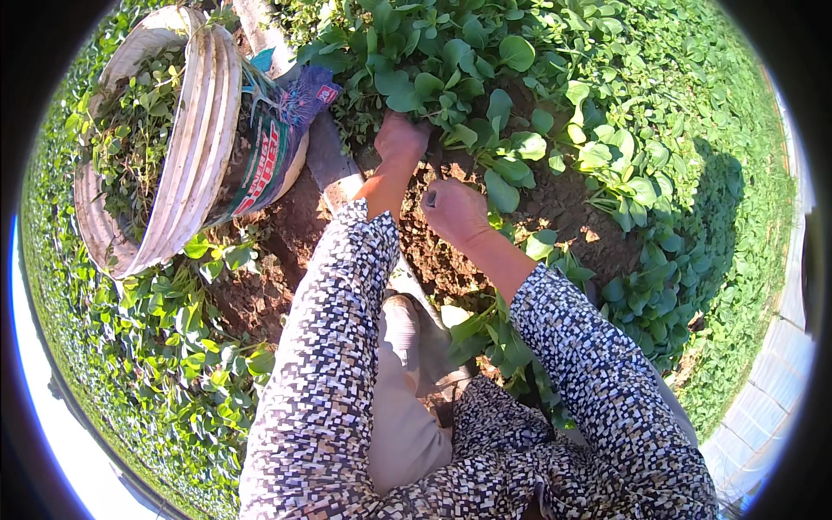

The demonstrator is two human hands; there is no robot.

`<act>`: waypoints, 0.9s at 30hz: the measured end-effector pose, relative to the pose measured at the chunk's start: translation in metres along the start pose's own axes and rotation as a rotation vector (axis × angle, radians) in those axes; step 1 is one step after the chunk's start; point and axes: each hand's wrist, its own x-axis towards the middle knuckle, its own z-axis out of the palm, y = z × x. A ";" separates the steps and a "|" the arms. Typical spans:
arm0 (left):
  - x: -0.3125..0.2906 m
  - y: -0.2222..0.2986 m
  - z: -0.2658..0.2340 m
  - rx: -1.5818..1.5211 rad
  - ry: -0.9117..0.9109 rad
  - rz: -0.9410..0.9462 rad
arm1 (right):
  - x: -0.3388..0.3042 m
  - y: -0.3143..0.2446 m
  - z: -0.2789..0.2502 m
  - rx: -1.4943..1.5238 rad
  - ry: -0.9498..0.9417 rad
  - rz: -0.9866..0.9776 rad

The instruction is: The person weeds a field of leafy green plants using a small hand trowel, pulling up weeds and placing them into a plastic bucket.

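Observation:
My left hand [402,139] reaches in at the base of a clump of leafy green plants [416,65]. Its fingers are hidden under the leaves, so their grip does not show. Just to the right and nearer, my right hand [457,212] is closed in a fist above the brown soil [442,264]. A small dark bit shows at its thumb side, too small to name. Broad-leaved seedlings [511,169] grow right beside this hand.
A white ribbed bucket [199,147] lies tipped at the left, holding pulled greens [143,130]. Purple netting [303,95] hangs by it. My shoe [400,334] stands on soil below my hands. Dense green rows [693,87] spread right; pale sheeting [776,364] edges the bed.

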 end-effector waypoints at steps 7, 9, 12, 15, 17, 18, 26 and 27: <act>0.050 -0.075 0.045 -0.145 0.309 0.068 | -0.034 -0.016 -0.009 0.268 0.006 0.221; 0.078 -0.121 0.051 -0.144 0.403 0.300 | -0.046 -0.028 -0.004 0.350 0.039 0.231; 0.078 -0.102 0.073 -0.233 0.262 0.405 | -0.024 -0.014 -0.001 0.267 0.109 0.250; 0.077 -0.079 0.064 -0.074 0.042 0.293 | 0.005 -0.011 -0.008 0.183 0.091 0.211; 0.063 -0.064 0.051 -0.051 -0.021 0.195 | 0.016 -0.011 -0.008 0.108 0.033 0.180; 0.049 -0.042 0.049 -0.093 -0.025 0.160 | 0.019 -0.001 -0.005 0.081 0.048 0.159; 0.020 0.012 0.016 0.031 -0.030 -0.067 | 0.014 -0.006 -0.016 0.107 -0.012 0.146; 0.018 0.005 0.010 -0.018 0.009 -0.051 | 0.008 -0.008 -0.022 0.177 -0.033 0.171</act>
